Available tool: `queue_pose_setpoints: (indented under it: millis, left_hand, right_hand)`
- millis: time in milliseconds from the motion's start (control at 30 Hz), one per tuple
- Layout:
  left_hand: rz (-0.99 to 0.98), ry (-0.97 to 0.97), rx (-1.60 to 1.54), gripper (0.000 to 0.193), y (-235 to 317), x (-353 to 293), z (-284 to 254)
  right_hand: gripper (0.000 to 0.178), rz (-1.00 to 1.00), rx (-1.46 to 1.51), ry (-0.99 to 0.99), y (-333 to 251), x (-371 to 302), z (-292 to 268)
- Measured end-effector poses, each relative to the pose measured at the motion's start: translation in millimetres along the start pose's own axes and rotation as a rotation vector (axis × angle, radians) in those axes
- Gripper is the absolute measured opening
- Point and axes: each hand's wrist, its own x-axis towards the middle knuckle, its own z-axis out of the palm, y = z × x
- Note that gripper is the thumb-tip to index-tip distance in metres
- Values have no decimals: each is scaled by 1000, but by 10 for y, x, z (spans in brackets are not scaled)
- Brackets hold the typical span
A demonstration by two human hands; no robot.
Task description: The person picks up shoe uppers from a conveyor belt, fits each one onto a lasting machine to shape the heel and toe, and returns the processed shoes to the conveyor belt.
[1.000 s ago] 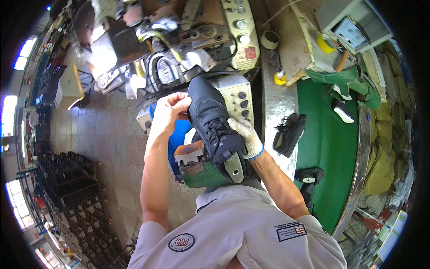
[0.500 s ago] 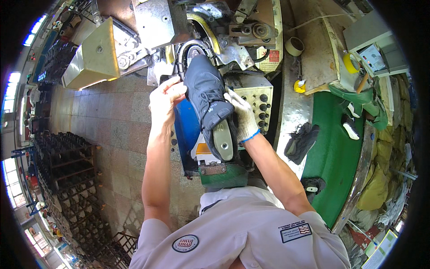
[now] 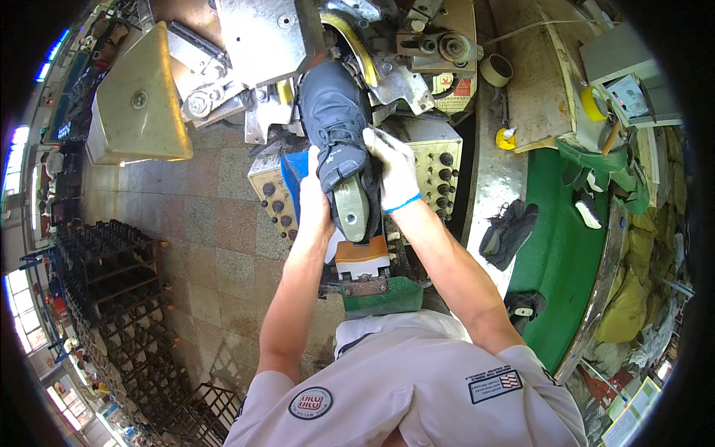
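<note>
A dark shoe upper (image 3: 333, 112) with laces is stretched over a grey-green shoe last (image 3: 351, 207). Its toe points away from me, into the metal jaws of a machine (image 3: 272, 37). My bare left hand (image 3: 316, 195) grips the shoe's left side near the heel; some of its fingers are hidden beneath. On the other side, my right hand (image 3: 395, 167), in a white glove with a blue cuff, holds the shoe by its ankle opening. Below the heel, an orange-and-white machine part (image 3: 362, 255) shows.
Control boxes with black knobs (image 3: 439, 167) flank the shoe. A beige housing (image 3: 141, 97) juts out at upper left. To the right, dark shoe uppers (image 3: 509, 232) lie beside and on a green belt (image 3: 562, 261). Racks of lasts (image 3: 112, 276) stand at left; tape rolls (image 3: 496, 70) lie at upper right.
My left hand has come down from beside the toe area to grip the shoe near the heel. The shoe has moved forward, its toe deeper into the machine, and sits straighter.
</note>
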Motion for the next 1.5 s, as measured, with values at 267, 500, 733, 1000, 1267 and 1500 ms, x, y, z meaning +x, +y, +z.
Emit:
queue_pose_setpoints:
  millis: [267, 500, 733, 1000, 1267, 1500]
  left_hand:
    - [28, -156, -40, 46, -6, 75, -79]
    - [63, -96, 175, 51, 95, 200, -148]
    - [139, -93, 281, 52, 107, 120, -79]
    - [224, -83, 320, 55, -49, 232, -112]
    - [198, -27, 166, 53, -192, 243, -72]
    - [170, -209, -101, 50, -414, 405, -210]
  right_hand:
    - [31, -159, -218, 59, 39, 26, 72]
    - [35, -21, 102, 93, 325, 0, 10]
    - [33, -66, 42, 50, 246, -9, 4]
    - [30, -6, 70, 91, 80, -41, 84]
    - [25, -51, 0, 132, 160, 17, 43]
    - [27, -99, -202, 48, 68, -42, 5]
